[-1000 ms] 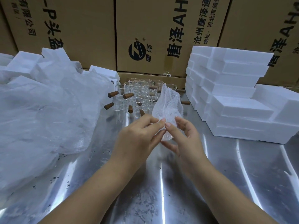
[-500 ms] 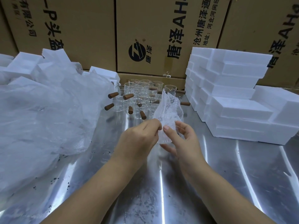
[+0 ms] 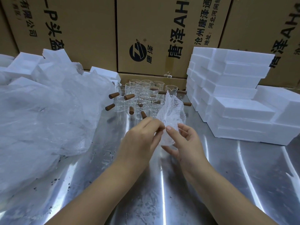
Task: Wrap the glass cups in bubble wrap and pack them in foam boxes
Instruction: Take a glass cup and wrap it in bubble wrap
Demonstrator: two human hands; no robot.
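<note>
Above the table point(image 3: 227, 176) | left hand point(image 3: 142, 137) pinches bubble wrap point(image 3: 172, 111) edge | right hand point(image 3: 183, 143) curls round its lower part | any cup inside unclear | rear glass cups point(image 3: 139, 95) partly hidden

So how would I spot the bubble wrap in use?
On the metal table, find the glass cups at the back. Just before them, left hand and right hand hold a small bubble wrap piece. Unlike the big plastic heap leftward, it's held upright.
</note>
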